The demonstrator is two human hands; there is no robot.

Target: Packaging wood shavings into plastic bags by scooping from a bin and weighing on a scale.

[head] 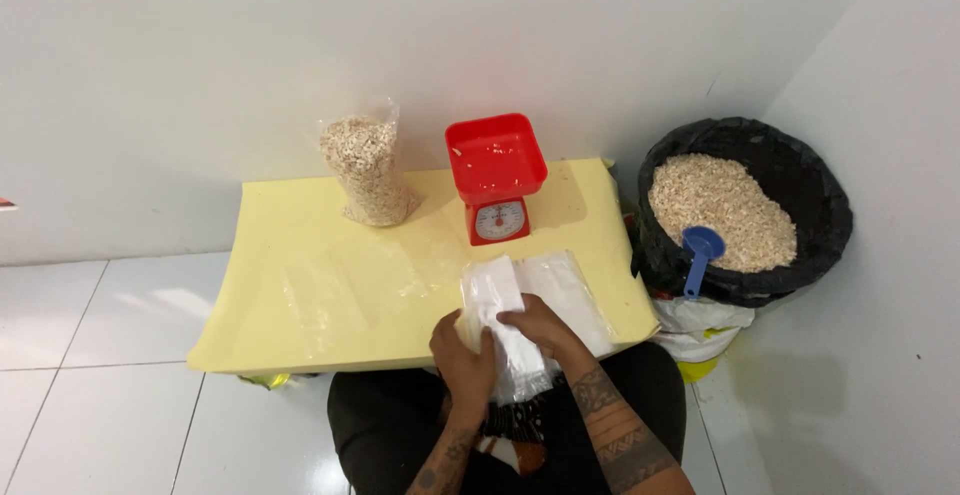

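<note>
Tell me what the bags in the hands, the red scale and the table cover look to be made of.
Bags: thin clear plastic film, glossy, see-through and crinkled.
Red scale: moulded hard plastic, smooth with a slight sheen; the tray looks the same.
Table cover: pale yellow matte sheet, probably foam or soft plastic; it droops at the edges.

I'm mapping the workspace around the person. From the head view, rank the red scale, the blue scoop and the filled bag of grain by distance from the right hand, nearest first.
1. Red scale: straight ahead of the right hand, at the table's back edge.
2. Blue scoop: off to the right, in the black-lined sack of grain.
3. Filled bag of grain: back left, by the wall.
</note>
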